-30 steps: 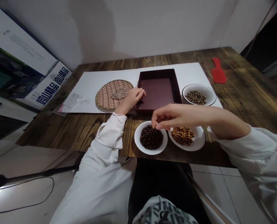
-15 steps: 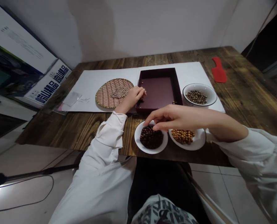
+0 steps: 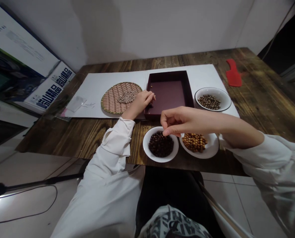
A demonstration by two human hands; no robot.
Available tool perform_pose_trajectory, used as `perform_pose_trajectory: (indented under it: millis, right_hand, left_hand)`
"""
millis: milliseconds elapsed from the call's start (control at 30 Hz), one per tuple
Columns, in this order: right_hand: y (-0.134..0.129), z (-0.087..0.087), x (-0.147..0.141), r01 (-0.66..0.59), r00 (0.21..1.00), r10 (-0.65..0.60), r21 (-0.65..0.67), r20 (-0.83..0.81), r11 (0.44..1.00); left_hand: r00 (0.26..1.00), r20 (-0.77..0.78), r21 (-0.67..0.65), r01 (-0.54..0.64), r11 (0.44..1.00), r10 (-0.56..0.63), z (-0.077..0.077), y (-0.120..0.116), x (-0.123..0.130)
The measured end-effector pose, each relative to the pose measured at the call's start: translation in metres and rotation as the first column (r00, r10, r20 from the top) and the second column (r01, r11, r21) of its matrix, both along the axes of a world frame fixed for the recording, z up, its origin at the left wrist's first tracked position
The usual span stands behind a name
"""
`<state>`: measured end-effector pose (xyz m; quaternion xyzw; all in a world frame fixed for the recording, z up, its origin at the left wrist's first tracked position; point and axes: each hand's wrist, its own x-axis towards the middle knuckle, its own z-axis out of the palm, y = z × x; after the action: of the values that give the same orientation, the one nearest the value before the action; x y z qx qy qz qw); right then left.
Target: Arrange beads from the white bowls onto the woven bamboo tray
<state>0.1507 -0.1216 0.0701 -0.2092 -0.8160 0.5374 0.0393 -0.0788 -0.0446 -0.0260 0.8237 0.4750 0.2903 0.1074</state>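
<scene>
Right hand poised over the dark brown beads in their white bowl, thumb and forefinger close; whether they pinch one, I can't tell! Left hand, fingers bent, grip unclear, at the maroon box's left wall.

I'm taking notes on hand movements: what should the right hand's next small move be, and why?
Perhaps lower the right hand slightly toward the dark round pieces: its curled fingers and thumb appear over the far part of their white bowl, and no piece can be made out in its grasp.
</scene>
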Motion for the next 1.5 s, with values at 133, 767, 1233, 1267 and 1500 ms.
perform_pose_trajectory:
  millis: [133, 767, 1233, 1267, 1500]
  right_hand:
    - [0.0, -0.003, 0.0, -0.063, 0.99, 0.038, 0.186, 0.135, 0.981]
    - [-0.011, -0.03, -0.007, -0.264, 0.916, 0.052, 0.498, 0.399, 0.826]
    - [-0.009, -0.034, -0.005, -0.201, 0.945, 0.035, 0.495, 0.324, 0.846]
    - [-0.009, -0.033, -0.005, -0.191, 0.946, 0.024, 0.497, 0.322, 0.847]
    - [-0.011, -0.025, -0.009, -0.17, 0.936, -0.003, 0.459, 0.353, 0.872]
  left_hand:
    - [1.0, -0.019, -0.007, -0.009, 1.0, 0.009, 0.0, 0.001, 0.0]
    - [0.999, -0.032, -0.016, -0.007, 1.0, 0.006, 0.0, 0.001, -0.001]
    - [0.999, -0.035, -0.026, -0.015, 1.0, 0.014, 0.0, 0.001, 0.0]
    - [0.999, -0.038, -0.028, -0.015, 1.0, 0.013, 0.0, 0.001, 0.0]
    - [0.999, -0.039, -0.011, -0.007, 1.0, 0.007, 0.0, 0.001, 0.0]
